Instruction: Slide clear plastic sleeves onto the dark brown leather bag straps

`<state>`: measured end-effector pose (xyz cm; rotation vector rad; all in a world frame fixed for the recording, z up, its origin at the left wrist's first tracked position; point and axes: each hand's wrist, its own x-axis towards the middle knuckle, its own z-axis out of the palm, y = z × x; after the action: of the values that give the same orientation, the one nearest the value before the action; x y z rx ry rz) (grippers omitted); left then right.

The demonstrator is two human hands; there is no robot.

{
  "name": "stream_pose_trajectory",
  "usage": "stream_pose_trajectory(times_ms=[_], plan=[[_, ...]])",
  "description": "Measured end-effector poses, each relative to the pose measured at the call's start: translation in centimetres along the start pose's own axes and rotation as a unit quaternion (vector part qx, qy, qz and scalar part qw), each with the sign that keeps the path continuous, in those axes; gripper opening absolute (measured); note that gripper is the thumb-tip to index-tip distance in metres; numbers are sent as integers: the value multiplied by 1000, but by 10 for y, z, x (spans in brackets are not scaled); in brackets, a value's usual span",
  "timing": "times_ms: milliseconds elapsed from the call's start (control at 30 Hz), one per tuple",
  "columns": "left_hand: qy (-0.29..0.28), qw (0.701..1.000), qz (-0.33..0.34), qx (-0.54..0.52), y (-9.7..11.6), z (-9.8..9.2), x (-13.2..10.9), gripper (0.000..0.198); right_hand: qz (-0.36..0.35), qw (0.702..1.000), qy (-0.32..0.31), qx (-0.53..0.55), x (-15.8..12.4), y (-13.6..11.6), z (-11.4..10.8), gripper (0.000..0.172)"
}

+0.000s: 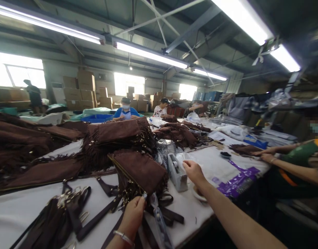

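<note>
My left hand, with a bangle on the wrist, is closed at the lower edge of a brown fringed bag; what its fingers pinch is too small to name. Beside it a clear plastic sleeve hangs down over dark straps. My right hand is closed at the right side of a grey tape dispenser, by some clear plastic; what it holds, if anything, I cannot make out. Crumpled silvery wrap lies behind the dispenser.
Stacked brown bags rise behind and to the left. Dark straps with metal clips lie at front left. Purple packaging is on the right, near another person's hands. More people sit across the table.
</note>
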<state>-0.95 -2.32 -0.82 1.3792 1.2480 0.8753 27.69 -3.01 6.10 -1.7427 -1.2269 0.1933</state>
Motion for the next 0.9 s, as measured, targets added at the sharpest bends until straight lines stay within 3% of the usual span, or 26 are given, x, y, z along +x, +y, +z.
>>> stream_pose_trajectory(times_ms=[100, 233, 367, 533, 700, 900], plan=[[17, 994, 66, 80, -9, 0, 5, 37, 161, 984, -79, 1, 21, 18, -1, 25], [24, 985, 90, 146, -16, -1, 7, 38, 258, 960, -103, 45, 24, 28, 16, 23], [28, 983, 92, 158, -20, -3, 10, 37, 260, 960, -81, 61, 20, 26, 18, 10], [22, 984, 91, 152, -30, -5, 19, 41, 213, 975, -51, 48, -5, 24, 1, 11], [15, 987, 87, 135, -30, -3, 18, 40, 225, 968, -110, 5, -33, 31, 3, 20], [25, 985, 92, 145, -15, -2, 8, 39, 146, 972, -131, -132, -19, 23, -2, 15]])
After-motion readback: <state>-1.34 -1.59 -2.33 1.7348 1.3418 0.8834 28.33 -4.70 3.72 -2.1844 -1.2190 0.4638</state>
